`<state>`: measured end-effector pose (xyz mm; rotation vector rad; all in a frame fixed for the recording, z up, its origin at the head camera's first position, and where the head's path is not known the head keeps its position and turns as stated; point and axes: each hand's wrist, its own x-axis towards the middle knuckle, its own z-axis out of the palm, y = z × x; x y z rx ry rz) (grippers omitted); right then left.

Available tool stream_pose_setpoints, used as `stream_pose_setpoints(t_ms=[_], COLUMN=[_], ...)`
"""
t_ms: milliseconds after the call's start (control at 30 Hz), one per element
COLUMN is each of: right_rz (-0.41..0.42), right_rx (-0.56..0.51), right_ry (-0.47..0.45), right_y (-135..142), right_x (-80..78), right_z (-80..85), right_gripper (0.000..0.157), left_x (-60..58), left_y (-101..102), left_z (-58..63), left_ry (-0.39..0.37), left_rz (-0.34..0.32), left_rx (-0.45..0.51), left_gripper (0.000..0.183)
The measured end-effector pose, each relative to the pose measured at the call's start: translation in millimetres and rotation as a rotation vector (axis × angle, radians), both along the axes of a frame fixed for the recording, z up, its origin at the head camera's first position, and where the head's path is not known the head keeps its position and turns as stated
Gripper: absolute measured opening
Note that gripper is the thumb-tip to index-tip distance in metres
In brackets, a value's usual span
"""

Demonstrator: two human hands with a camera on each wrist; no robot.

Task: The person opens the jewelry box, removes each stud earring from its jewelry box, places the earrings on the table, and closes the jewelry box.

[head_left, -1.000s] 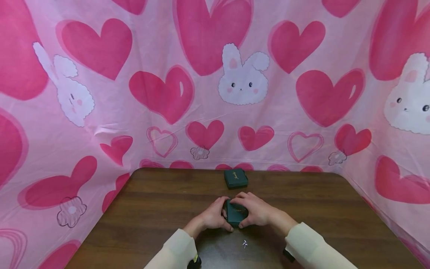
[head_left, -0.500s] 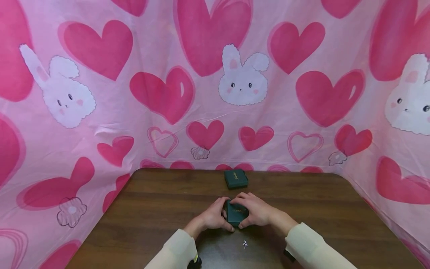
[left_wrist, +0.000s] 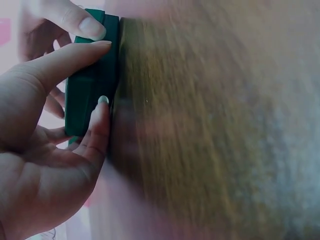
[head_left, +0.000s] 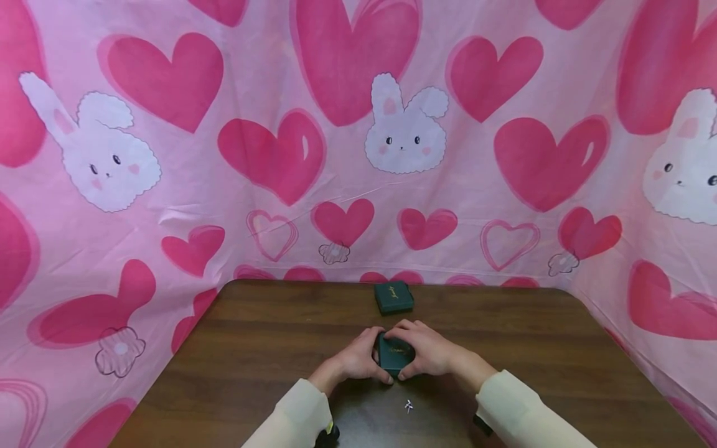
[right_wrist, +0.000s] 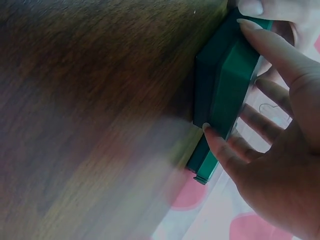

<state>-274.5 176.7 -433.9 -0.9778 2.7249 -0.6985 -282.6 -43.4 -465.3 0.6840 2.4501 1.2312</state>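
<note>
A small dark green box (head_left: 396,356) with gold lettering on top sits on the table between my two hands. My left hand (head_left: 358,358) grips its left side, with the thumb at the near edge. From the right, my right hand (head_left: 428,351) holds the same box, its thumb at the near edge and forefinger by the far corner. In the left wrist view the green box (left_wrist: 90,82) shows a seam between its upper and lower parts. The two thumbs nearly meet on the box (right_wrist: 227,75) in the right wrist view. Whatever is inside stays hidden.
A second green box (head_left: 394,297) with gold lettering stands behind, near the far edge of the brown wooden table (head_left: 269,336). Some tiny silvery-white pieces (head_left: 409,406) lie on the near side. Pink cloth (head_left: 347,162) with hearts and rabbits hangs around the table.
</note>
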Motion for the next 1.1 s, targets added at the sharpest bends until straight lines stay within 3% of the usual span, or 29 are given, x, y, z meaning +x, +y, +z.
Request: stream_pose_setpoints(t_ms=[633,1100], right_rz=[-0.03,-0.075], right_rx=[-0.071,-0.097], right_ry=[-0.049,-0.011], right_y=[10.6,19.2], right_x=[4.2,5.0], right_z=[-4.1,-5.0], right_gripper=[0.08,0.085], left_x=[2.5,0.6], left_y=[6.6,8.3], left_z=[5.3,11.3], left_ry=[0.059,0.053], left_rz=[0.028,0.018], left_rx=[-0.058,-0.011], left_gripper=[0.09,0.093])
